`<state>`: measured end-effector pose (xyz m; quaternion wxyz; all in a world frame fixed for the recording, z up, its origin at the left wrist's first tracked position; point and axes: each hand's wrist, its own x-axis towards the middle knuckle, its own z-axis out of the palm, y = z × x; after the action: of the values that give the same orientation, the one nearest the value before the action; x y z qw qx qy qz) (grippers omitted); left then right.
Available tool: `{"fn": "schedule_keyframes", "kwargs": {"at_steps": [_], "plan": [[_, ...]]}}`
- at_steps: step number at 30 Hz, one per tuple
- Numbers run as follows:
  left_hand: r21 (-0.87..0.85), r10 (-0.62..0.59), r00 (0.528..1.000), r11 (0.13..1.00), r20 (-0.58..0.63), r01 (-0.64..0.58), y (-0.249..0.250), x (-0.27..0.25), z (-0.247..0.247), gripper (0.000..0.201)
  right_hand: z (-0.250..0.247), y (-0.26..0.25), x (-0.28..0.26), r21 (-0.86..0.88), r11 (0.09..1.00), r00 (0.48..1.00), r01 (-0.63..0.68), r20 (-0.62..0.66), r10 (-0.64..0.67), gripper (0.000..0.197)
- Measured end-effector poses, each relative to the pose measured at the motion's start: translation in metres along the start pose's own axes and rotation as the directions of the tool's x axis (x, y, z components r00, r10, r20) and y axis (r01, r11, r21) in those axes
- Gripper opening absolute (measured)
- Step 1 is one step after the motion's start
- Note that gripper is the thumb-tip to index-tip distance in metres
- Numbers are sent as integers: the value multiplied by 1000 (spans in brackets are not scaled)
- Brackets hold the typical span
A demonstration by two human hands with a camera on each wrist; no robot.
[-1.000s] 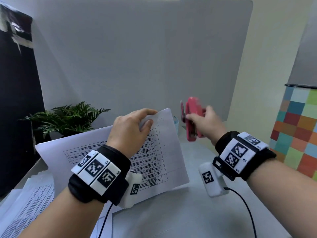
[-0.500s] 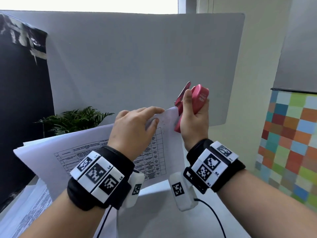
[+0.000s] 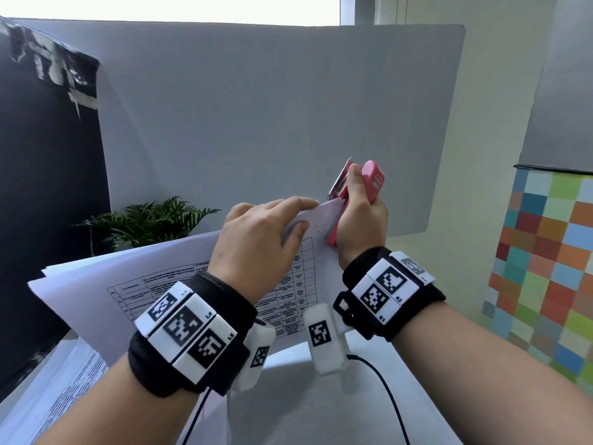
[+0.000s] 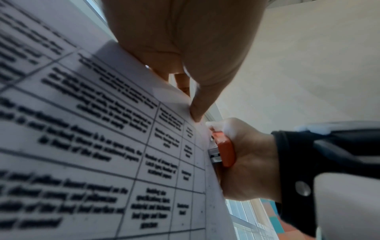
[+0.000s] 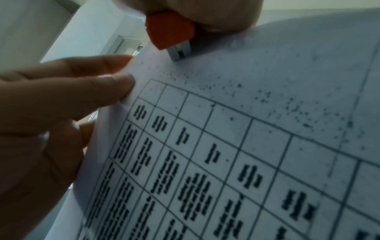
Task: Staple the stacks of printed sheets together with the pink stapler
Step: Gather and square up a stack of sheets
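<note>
My left hand (image 3: 256, 239) pinches a stack of printed sheets (image 3: 134, 284) near its top right corner and holds it up off the table. The sheets carry a printed table (image 4: 86, 146). My right hand (image 3: 359, 216) grips the pink stapler (image 3: 372, 183), held upright at that corner. The paper's corner sits between the stapler's two halves (image 5: 170, 37). In the left wrist view the stapler (image 4: 225, 151) lies against the sheet's edge, just below my left thumb (image 4: 197, 104). My left fingers (image 5: 68, 87) hold the page edge in the right wrist view.
More printed sheets (image 3: 64, 390) lie at the lower left on the white table (image 3: 305, 406). A grey screen (image 3: 256, 123) stands behind, a green plant (image 3: 150, 220) at its foot. A black panel (image 3: 38, 187) is on the left, a coloured chequered wall (image 3: 545, 268) on the right.
Both hands have risen and come together. The stapler, apart from the paper a second ago, has turned upright and now sits over the stack's top right corner.
</note>
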<state>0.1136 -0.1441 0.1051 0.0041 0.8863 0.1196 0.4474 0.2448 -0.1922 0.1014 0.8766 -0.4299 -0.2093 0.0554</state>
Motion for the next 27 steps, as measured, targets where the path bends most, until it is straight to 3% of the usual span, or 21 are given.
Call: {"fn": "schedule_keyframes", "kwargs": {"at_steps": [4,7,11,15,17,19,21,24,27], "plan": [[109,-119,980,989,160,103,-2,-3,-8,47,0,-5,6,-1,998,998,56,0,-56,33],[246,-155,959,964,236,95,-10,-7,-15,32,-4,-12,14,-30,993,993,118,-14,-119,31],[184,-211,964,966,164,180,-18,-8,-17,14,-8,-24,22,-36,982,982,188,-18,-189,24],[39,-226,974,973,4,226,-31,-7,-20,11,-30,-49,26,3,949,946,315,-78,-314,11],[-78,-244,966,968,-83,238,-37,-5,-21,8,-48,-55,26,7,945,945,327,-32,-326,10],[-212,-299,943,941,-147,266,-40,-4,-20,8,-65,-56,21,-11,971,964,237,128,-234,16],[-353,-384,907,884,-173,307,-40,-4,-16,7,-79,-52,15,-150,985,956,85,290,-38,27],[-582,-521,848,721,-98,375,-40,-6,-9,12,-95,-39,10,-352,933,883,-81,408,231,37],[-688,-586,809,574,33,444,-42,-9,-3,22,-103,-28,6,-425,886,797,-185,463,388,41]]}}
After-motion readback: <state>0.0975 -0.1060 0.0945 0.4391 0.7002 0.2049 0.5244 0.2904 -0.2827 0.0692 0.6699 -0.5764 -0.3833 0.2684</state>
